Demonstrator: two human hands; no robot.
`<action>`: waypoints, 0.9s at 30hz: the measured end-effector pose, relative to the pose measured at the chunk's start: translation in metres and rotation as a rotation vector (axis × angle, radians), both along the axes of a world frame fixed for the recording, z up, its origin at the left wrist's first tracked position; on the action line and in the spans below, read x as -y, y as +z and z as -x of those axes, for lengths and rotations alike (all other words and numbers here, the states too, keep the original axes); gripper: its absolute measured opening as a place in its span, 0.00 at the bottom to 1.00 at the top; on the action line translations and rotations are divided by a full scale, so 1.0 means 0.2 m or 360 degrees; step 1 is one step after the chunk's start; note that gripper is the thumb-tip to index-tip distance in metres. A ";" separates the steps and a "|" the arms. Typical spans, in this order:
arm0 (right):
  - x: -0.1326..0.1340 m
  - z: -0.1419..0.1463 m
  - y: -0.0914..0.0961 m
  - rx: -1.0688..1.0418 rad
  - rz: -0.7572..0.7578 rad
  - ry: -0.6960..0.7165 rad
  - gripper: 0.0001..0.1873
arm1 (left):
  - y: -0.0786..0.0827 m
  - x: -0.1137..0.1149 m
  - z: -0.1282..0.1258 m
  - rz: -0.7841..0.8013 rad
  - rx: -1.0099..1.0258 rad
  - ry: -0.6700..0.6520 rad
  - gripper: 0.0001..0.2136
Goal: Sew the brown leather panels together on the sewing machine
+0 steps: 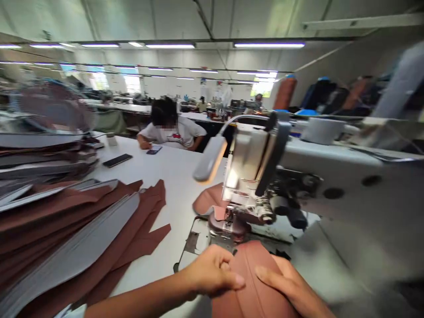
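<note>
Head view: left hand [212,270] pinches the left side of a reddish-brown panel [250,258] between thumb and curled fingers; right hand [285,280] grips its right side, thumb on top, fingers apparently underneath, mostly hidden. Panel lies just in front of the sewing machine [248,154]'s presser area, with stacked brown and grey panels [109,229] at left on the white bench [139,170].
</note>
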State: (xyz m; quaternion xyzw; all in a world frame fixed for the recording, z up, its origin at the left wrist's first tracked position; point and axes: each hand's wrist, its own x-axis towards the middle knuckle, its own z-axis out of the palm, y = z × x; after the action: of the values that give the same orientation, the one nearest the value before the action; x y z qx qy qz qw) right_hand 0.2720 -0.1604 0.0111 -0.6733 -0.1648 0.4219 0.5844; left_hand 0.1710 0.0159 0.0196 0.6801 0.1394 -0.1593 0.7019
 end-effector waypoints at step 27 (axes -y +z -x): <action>-0.28 -0.13 -0.06 0.0715 -0.0071 -0.0609 0.15 | 0.17 -0.26 -0.20 -0.1282 0.0478 0.0399 0.05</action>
State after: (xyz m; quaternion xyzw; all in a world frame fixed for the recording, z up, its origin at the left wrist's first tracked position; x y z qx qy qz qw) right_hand 0.2973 -0.1048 -0.0017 -0.7557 -0.1694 0.1408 0.6168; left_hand 0.2120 0.0687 0.0539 0.8927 0.1680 0.0945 0.4073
